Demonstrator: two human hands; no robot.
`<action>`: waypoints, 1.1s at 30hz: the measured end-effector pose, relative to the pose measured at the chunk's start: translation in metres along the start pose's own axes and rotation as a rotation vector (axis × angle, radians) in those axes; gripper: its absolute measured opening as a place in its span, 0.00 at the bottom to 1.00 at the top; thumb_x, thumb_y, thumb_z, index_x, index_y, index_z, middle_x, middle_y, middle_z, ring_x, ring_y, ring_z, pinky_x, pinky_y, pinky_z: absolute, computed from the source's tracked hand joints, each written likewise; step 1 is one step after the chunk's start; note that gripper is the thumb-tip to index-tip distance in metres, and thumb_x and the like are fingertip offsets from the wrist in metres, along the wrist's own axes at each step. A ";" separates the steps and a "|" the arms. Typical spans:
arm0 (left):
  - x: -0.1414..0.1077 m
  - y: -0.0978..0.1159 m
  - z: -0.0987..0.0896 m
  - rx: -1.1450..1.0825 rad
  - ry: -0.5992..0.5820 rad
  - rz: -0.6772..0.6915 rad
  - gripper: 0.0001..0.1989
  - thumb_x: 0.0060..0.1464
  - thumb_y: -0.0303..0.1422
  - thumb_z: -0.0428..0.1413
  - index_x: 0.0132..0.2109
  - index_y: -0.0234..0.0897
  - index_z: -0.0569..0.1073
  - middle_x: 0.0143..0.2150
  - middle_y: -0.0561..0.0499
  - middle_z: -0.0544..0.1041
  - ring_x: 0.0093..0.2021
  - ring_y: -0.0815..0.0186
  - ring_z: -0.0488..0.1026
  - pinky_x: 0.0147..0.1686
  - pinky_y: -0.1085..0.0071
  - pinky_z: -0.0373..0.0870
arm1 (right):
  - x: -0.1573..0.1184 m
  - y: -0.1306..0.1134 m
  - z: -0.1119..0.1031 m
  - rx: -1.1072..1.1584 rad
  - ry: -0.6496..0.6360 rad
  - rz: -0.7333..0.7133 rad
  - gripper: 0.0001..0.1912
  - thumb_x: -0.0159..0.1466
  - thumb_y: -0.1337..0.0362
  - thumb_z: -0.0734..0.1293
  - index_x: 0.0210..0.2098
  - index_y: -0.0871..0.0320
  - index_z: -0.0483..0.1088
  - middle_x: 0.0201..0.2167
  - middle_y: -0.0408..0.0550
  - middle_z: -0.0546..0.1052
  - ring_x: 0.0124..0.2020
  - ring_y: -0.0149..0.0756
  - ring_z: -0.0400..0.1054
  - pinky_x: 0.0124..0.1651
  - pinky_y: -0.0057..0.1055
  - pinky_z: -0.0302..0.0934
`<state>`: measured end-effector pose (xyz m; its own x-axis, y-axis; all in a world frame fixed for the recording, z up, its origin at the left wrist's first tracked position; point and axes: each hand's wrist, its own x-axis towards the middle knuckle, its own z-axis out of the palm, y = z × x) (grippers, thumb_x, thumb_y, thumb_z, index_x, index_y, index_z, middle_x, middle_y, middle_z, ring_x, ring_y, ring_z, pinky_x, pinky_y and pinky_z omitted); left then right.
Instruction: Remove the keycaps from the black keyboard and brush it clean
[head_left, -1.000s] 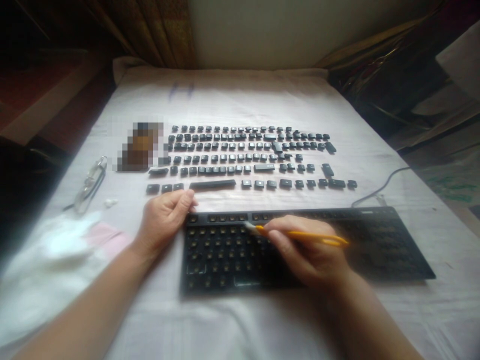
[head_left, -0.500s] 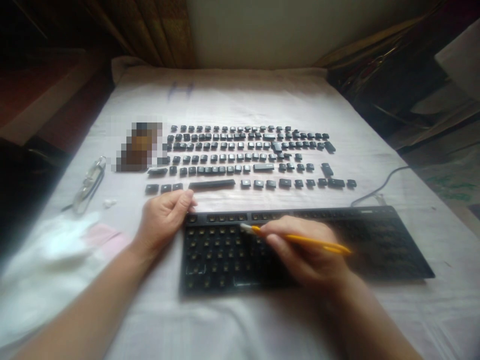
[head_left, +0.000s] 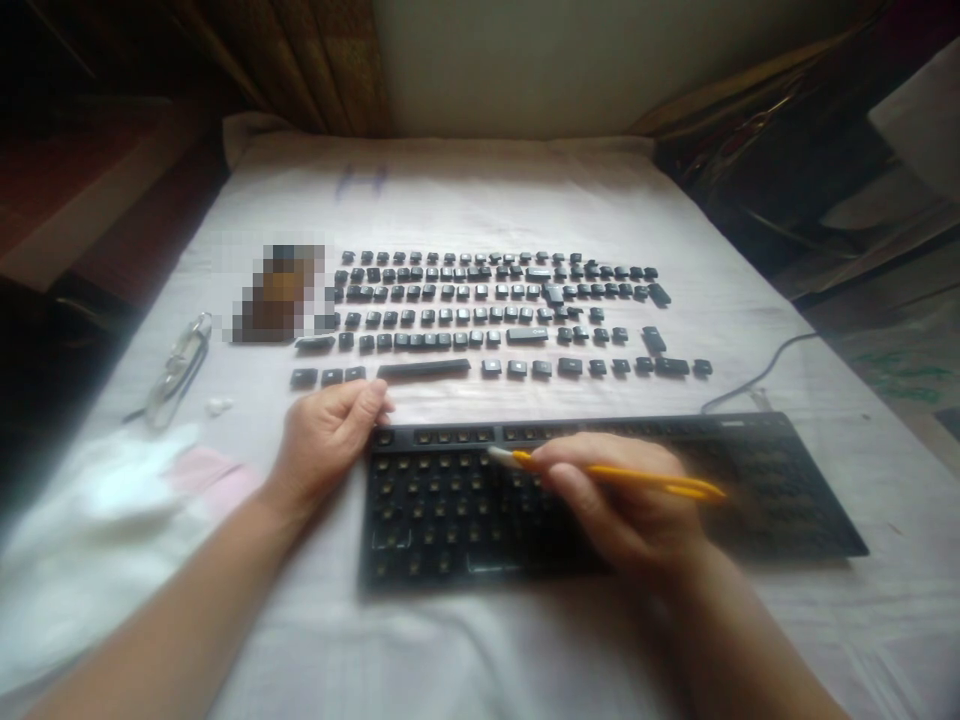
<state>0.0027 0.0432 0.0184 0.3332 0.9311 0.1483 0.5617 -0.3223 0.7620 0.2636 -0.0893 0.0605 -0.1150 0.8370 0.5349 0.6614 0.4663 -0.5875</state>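
A black keyboard with its keycaps off lies on the cloth, bare key posts showing. At its far left corner is my left hand, fingers curled and closed on the edge. My right hand is closed in a pen-like grip around a slim orange-handled brush. The brush's whitish tip sits over the upper rows of posts, left of the middle. My right hand and forearm hide part of the keyboard's middle. Behind the keyboard, loose black keycaps lie in several rows, a long space bar in the nearest.
A white cloth and a pink piece lie at the left, near small white bits. Farther back are a clear, looped item and a blurred-out object. The keyboard's cable runs off to the right.
My right hand and the brush have shifted slightly to the right along the keyboard's upper rows. My left hand, the keyboard and the keycaps have stayed put.
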 end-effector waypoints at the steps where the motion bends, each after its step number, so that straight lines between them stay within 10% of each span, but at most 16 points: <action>1: 0.000 0.000 0.000 0.000 0.000 0.000 0.18 0.61 0.43 0.53 0.30 0.39 0.79 0.24 0.54 0.80 0.27 0.65 0.77 0.33 0.71 0.71 | 0.000 0.000 0.000 -0.002 -0.010 -0.002 0.09 0.67 0.73 0.64 0.36 0.57 0.76 0.29 0.47 0.84 0.27 0.34 0.80 0.33 0.25 0.75; 33: 0.001 0.005 0.000 -0.003 0.002 -0.006 0.18 0.61 0.44 0.53 0.29 0.40 0.79 0.24 0.54 0.79 0.27 0.65 0.77 0.33 0.70 0.71 | -0.001 0.000 -0.001 0.017 -0.041 0.014 0.08 0.66 0.73 0.65 0.37 0.57 0.76 0.28 0.48 0.84 0.25 0.35 0.79 0.30 0.27 0.73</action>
<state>0.0059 0.0420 0.0226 0.3283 0.9334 0.1447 0.5617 -0.3161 0.7646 0.2640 -0.0904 0.0609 -0.1365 0.8544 0.5014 0.6505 0.4591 -0.6051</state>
